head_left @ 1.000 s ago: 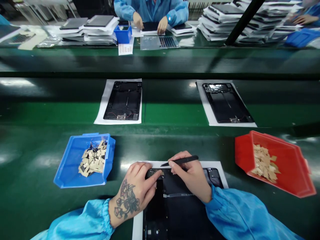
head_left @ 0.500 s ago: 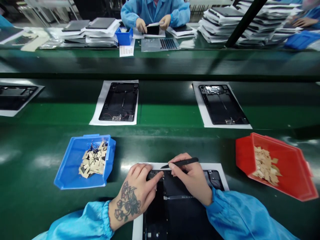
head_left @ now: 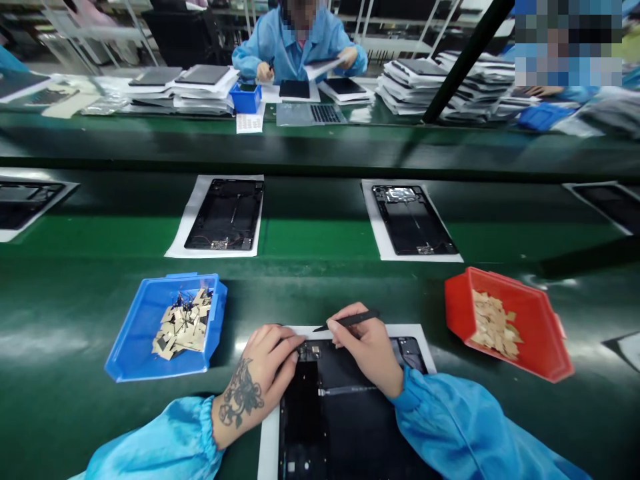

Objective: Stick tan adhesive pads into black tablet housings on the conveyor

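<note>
In front of me an open black tablet housing lies on a white sheet, with a thin flat cable across its middle. My left hand, tattooed on its back, rests at the housing's top left corner. Its thumb and index fingertips are drawn close together there, and whatever lies between them is hidden. My right hand is closed around black pointed tweezers. Their tip points left, just above the housing's top edge and close to my left fingertips.
A blue bin with beige pieces stands at left, a red bin with similar pieces at right. Beyond, tablet housings lie on paper along a green belt. Across it a co-worker sits among stacks of paper and panels.
My left index finger has drawn back from the housing's upper part to its corner, close to the thumb. My right hand keeps the tweezers. The co-worker across has moved a sheet-like piece aside.
</note>
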`<action>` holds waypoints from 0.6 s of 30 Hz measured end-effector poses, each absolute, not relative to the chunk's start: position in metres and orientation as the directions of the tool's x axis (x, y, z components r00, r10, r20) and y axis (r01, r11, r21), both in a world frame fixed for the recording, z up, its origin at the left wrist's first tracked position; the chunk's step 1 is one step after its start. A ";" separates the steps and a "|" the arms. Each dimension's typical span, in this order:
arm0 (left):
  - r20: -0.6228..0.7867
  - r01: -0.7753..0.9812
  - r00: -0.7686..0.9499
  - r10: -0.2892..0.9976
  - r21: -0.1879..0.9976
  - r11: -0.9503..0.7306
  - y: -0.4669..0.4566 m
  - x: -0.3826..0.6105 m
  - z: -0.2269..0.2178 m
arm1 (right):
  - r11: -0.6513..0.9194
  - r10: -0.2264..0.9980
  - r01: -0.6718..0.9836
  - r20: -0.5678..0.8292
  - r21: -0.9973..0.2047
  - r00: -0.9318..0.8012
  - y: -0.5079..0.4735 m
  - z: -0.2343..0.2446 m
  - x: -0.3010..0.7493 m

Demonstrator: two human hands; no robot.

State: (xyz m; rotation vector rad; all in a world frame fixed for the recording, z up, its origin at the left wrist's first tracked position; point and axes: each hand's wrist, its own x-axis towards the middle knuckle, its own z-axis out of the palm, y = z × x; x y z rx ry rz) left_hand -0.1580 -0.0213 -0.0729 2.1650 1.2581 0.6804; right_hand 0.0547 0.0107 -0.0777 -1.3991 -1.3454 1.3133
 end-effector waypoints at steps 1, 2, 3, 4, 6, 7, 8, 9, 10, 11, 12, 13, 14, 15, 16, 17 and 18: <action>0.154 0.619 0.433 0.888 0.665 -0.417 -0.021 -0.158 -0.074 | -0.138 0.985 0.172 -0.154 -0.975 -0.082 0.011 -0.078 0.054; 0.156 0.632 0.430 0.889 0.652 -0.419 -0.020 -0.157 -0.075 | -0.136 0.986 0.162 -0.149 -0.977 -0.073 0.011 -0.077 0.053; 0.159 0.651 0.424 0.891 0.630 -0.422 -0.019 -0.156 -0.077 | -0.133 0.988 0.148 -0.144 -0.980 -0.063 0.011 -0.076 0.052; 0.164 0.675 0.419 0.893 0.602 -0.427 -0.018 -0.154 -0.079 | -0.134 0.988 0.128 -0.142 -0.983 -0.060 0.010 -0.073 0.052; 0.170 0.722 0.416 0.893 0.535 -0.439 -0.015 -0.149 -0.081 | -0.131 0.989 0.084 -0.136 -0.988 -0.061 0.009 -0.064 0.053; 0.171 0.742 0.420 0.891 0.501 -0.446 -0.013 -0.146 -0.083 | -0.123 0.990 0.069 -0.128 -0.990 -0.066 0.008 -0.057 0.055; 0.171 0.758 0.424 0.889 0.471 -0.452 -0.011 -0.144 -0.083 | -0.113 0.991 0.063 -0.117 -0.992 -0.071 0.007 -0.049 0.058; 0.168 0.770 0.429 0.888 0.447 -0.456 -0.009 -0.141 -0.084 | -0.103 0.992 0.062 -0.107 -0.993 -0.072 0.007 -0.040 0.063; 0.165 0.778 0.433 0.886 0.428 -0.460 -0.007 -0.139 -0.085 | -0.095 0.993 0.061 -0.099 -0.994 -0.067 0.008 -0.029 0.069; 0.163 0.783 0.436 0.885 0.416 -0.462 -0.005 -0.137 -0.085 | -0.088 0.994 0.057 -0.091 -0.994 -0.055 0.010 -0.017 0.077; 0.162 0.786 0.436 0.885 0.411 -0.462 -0.003 -0.135 -0.085 | -0.083 0.996 0.060 -0.085 -0.995 -0.040 0.014 -0.005 0.086; 0.160 0.786 0.435 0.886 0.412 -0.460 0.000 -0.134 -0.085 | -0.071 0.997 0.072 -0.072 -0.995 -0.016 0.019 0.007 0.097; 0.157 0.782 0.437 0.886 0.420 -0.460 0.002 -0.132 -0.085 | -0.039 0.999 0.116 -0.039 -0.993 0.004 0.026 0.018 0.108; 0.152 0.775 0.441 0.885 0.432 -0.461 0.003 -0.132 -0.084 | -0.002 1.000 0.208 0.003 -0.978 0.028 0.035 0.029 0.120; 0.146 0.767 0.446 0.883 0.446 -0.461 0.005 -0.131 -0.084 | 0.035 0.997 0.347 0.054 -0.937 0.047 0.046 0.038 0.133; 0.139 0.757 0.452 0.881 0.464 -0.461 0.006 -0.131 -0.085 | 0.036 0.996 0.498 0.073 -0.866 0.056 0.060 0.045 0.145; 0.133 0.744 0.459 0.878 0.482 -0.462 0.007 -0.131 -0.085 | -0.025 0.995 0.648 0.046 -0.761 0.092 0.076 0.050 0.158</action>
